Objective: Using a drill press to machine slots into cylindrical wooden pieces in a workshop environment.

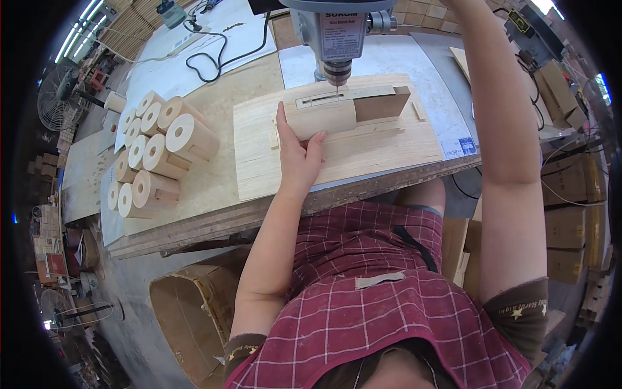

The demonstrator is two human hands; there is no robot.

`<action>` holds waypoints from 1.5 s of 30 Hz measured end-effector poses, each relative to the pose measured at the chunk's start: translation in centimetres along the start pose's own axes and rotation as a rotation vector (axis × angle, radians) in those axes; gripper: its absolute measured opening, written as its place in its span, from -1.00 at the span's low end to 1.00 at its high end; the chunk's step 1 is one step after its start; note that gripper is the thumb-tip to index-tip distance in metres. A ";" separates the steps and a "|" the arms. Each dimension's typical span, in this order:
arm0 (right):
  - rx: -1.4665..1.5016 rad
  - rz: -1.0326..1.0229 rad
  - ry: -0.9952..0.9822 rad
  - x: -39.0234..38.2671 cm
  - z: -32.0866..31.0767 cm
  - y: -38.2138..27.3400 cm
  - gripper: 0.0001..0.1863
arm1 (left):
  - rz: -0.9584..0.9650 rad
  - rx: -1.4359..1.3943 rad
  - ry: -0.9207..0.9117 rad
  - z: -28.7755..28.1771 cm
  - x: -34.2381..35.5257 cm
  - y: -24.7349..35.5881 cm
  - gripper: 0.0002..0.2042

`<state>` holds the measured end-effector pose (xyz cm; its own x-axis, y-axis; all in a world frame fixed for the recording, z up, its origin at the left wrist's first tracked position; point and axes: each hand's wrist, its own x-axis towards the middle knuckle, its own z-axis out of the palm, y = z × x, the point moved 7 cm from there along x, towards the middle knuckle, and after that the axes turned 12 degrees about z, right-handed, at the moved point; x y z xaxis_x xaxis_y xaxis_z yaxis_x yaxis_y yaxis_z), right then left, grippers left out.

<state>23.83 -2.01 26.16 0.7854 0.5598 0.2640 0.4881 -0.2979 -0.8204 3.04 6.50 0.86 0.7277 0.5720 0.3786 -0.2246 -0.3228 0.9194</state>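
Note:
My left hand [301,155] grips the left end of a pale wooden cylinder [324,118], the thumb on its near side and a finger up along its end. The cylinder lies sideways against a wooden jig [382,107], under a slotted strip [356,95]. Above it hangs a grey bench drill [334,32]. The thin bit in its chuck [337,70] points down at the strip; whether it touches, I cannot tell. A pale wooden board [369,155] lies beneath the jig. My right arm [508,129] reaches up past the drill's right side, its hand beyond the top edge.
Several wooden cylinders with round center holes [155,152] are stacked at the table's left. A black cable [223,61] curls behind them. Below the table's front edge stands an open cardboard box [188,318]. More cartons [564,227] are at the right, and a fan [61,97] stands far left.

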 end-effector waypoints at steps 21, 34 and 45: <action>-0.026 -0.349 0.456 -14.8 1.5 4.1 -0.90 | -0.055 0.024 0.007 0.2 -0.1 0.0 -0.22; 0.181 -0.526 0.486 -15.9 5.3 9.5 -0.95 | -0.059 0.022 0.010 0.0 -0.1 0.0 -0.21; -0.057 -0.514 0.422 -15.2 2.0 4.9 -0.90 | -0.042 0.027 0.002 -0.1 -0.1 -0.3 -0.20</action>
<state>13.56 -10.43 17.14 0.5236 0.2945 0.7994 0.8502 -0.1213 -0.5122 2.94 6.64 0.59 0.7345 0.5871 0.3403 -0.1764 -0.3190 0.9312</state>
